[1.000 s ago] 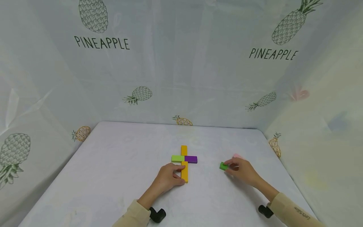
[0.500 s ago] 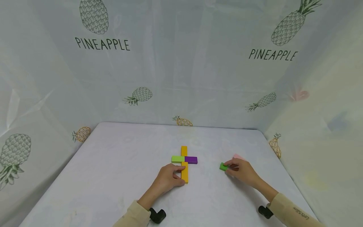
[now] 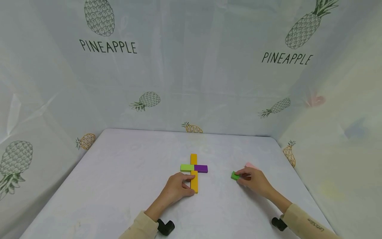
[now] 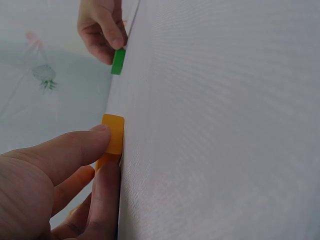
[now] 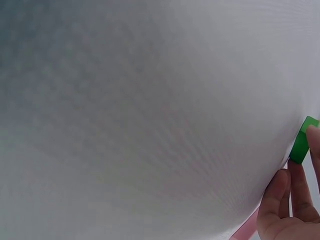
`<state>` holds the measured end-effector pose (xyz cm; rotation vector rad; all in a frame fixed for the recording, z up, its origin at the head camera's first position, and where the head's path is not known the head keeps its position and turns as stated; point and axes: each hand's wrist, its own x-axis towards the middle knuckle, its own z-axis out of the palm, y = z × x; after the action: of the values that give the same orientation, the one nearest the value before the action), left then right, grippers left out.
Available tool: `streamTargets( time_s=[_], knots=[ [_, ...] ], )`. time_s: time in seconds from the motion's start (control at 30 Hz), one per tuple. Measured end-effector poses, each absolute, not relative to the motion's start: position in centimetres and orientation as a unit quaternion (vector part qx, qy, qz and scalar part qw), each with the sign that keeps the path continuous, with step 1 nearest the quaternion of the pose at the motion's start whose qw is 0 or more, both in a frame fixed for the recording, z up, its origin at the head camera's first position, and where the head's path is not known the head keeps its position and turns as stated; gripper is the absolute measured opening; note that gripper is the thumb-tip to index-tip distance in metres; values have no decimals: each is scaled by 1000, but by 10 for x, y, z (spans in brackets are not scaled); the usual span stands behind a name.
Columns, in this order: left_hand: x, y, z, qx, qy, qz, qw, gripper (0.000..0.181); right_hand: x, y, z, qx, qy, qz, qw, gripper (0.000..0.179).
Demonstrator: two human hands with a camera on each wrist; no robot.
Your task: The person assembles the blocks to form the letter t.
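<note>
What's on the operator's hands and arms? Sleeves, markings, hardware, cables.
Left hand and right hand: bare, no gloves. Left sleeve and right sleeve: beige, ending at the wrist. Dark marking on the right one, too small to read. Stubby, rounded black fittings at both cuffs: left fitting, right fitting. No cables visible.

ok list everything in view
Tabletop: 1, white, lower centre
Pineapple-print sheeting: count unclear, whitish, around it
Yellow rectangular pieces: 2 showing, orangey, centre
Lime rectangular block: 1, lime, between them, left
Purple rectangular block: 1, purple, between them, right
Green block: 1, green, farther right
Pink piece: 1, pink, rightmost, partly hidden
Black devices: 2, black, lower edge
Sleeves: 2, beige, lower edge
Left hand: 1, bare, gripping near yellow piece
Right hand: 1, bare, pinching green block
</note>
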<state>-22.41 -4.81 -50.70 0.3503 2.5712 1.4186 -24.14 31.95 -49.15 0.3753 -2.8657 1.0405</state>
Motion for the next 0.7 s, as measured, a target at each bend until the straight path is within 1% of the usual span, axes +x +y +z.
streamTargets(
  time_s=[0.7],
  knots=[
    [-223, -48, -504, 126, 869, 471, 88, 56, -242, 318, -494, 138, -937, 315, 60, 23]
  ],
)
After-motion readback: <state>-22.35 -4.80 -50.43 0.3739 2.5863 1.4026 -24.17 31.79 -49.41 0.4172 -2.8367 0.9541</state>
